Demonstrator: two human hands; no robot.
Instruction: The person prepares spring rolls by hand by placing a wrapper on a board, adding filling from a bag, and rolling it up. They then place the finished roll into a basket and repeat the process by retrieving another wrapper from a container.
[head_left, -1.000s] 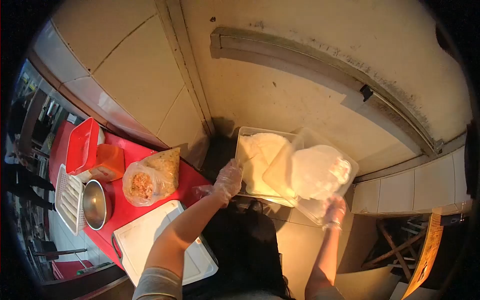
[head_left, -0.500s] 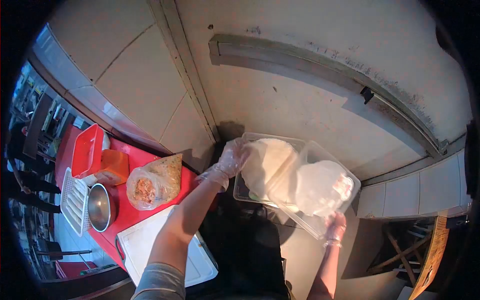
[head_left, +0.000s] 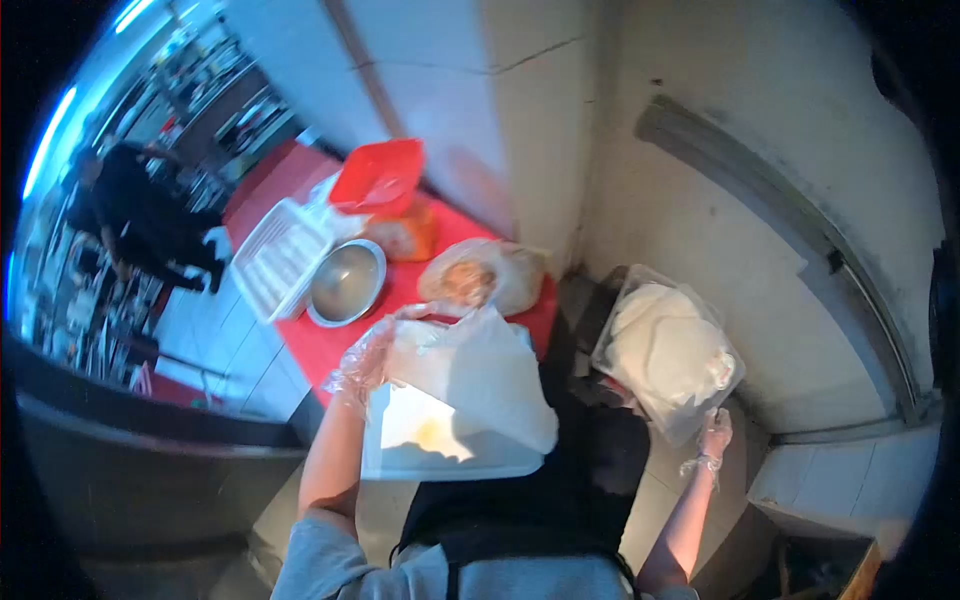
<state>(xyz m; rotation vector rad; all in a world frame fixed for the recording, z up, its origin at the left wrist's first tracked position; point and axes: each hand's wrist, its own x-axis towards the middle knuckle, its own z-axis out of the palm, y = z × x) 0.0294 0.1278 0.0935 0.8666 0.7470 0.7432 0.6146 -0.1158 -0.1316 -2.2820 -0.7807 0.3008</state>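
Note:
My gloved left hand (head_left: 362, 362) is closed on the edge of a thin white wrapper sheet (head_left: 485, 360), which hangs across the white cutting board (head_left: 425, 468) in front of me. To the right and lower down, a clear plastic container holds a stack of round white wrapper sheets (head_left: 655, 335). My right hand (head_left: 714, 438), also in a clear glove, pinches the near corner of the container's clear lid (head_left: 680, 425), which overlaps the stack.
On the red table stand a bag of minced filling (head_left: 467, 283), a steel bowl (head_left: 347, 284), an orange tub (head_left: 405, 232), a red basket (head_left: 378, 178) and a white basket (head_left: 262, 290) of pale rolls. Walls close in at the right. A person (head_left: 150, 210) stands far left.
My left hand has moved left from the container to the board, bringing a wrapper sheet along. The lid has come down over the stack, still in my right hand. The view has turned left.

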